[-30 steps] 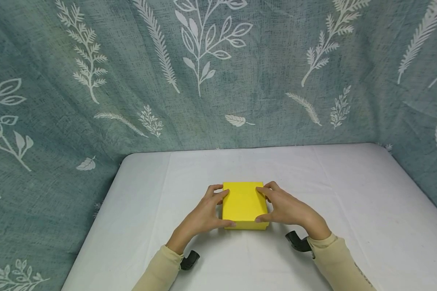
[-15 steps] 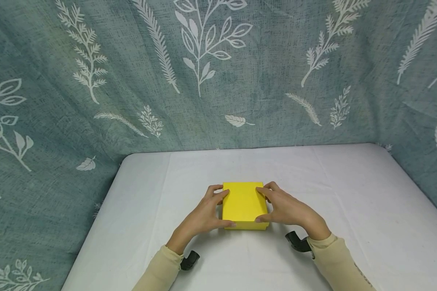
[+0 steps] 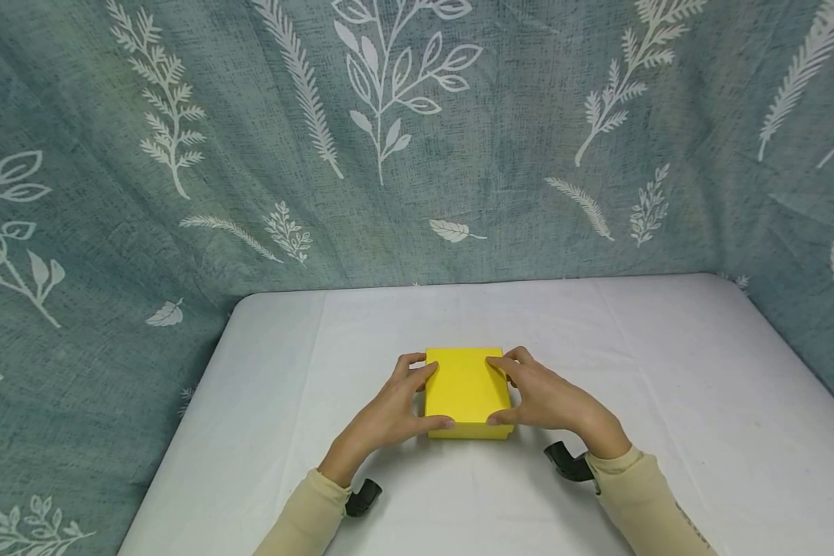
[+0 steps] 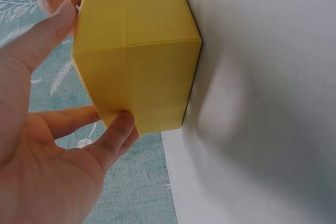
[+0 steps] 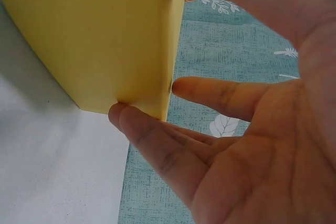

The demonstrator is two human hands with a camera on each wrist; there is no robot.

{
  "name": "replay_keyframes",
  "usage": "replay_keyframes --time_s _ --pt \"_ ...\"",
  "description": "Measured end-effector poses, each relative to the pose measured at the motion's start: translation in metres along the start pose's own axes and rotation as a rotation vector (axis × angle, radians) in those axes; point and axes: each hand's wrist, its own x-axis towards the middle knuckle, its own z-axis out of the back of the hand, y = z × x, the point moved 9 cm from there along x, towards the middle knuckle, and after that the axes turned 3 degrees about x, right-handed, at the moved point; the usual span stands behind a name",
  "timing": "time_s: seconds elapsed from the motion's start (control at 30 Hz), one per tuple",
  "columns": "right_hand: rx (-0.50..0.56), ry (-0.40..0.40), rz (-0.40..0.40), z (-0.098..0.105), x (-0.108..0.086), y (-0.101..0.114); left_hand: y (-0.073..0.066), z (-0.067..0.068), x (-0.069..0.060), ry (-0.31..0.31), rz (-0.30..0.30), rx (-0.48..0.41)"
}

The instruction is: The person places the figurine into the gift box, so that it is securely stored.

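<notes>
A yellow lidded box (image 3: pixel 467 386) sits on the white table between both hands in the head view. My left hand (image 3: pixel 389 405) grips its left side, with the thumb at the front edge and the index finger on top. From the right, my right hand (image 3: pixel 552 394) holds it in much the same way. A lid seam runs round the box (image 4: pixel 157 77) in the left wrist view, where fingers (image 4: pixel 113 137) touch the side. Fingers (image 5: pixel 152 135) of the right hand press the box's side (image 5: pixel 100 40) in the right wrist view. The inside of the box is hidden.
The white-covered table (image 3: pixel 361 324) reaches back to a blue-green curtain (image 3: pixel 500 154) with white leaf prints, which also hangs at the left and right. A black curved piece sticks out at each wrist, by the left sleeve (image 3: pixel 363 498) and the right sleeve (image 3: pixel 639 486).
The left thumb has shifted slightly right along the box's front edge, and the right index finger slightly left on the top. The box stays in place.
</notes>
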Motion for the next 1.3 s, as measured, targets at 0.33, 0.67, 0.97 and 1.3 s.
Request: replay_keyframes --time_s 0.33,0.67,0.97,1.3 --pt "-0.002 -0.002 0.006 0.000 0.002 -0.002 0.004 -0.002 0.003 -0.005 0.053 -0.088" --pt "0.018 0.041 -0.035 -0.007 -0.002 -0.006 0.004 -0.008 0.003 0.004 0.062 -0.092" --pt "-0.010 0.037 -0.034 -0.009 -0.001 -0.004 0.000 -0.004 0.001 -0.006 0.037 -0.043" --pt "-0.032 0.041 -0.062 -0.010 0.001 -0.004 -0.001 -0.002 0.002 0.005 0.031 0.005"
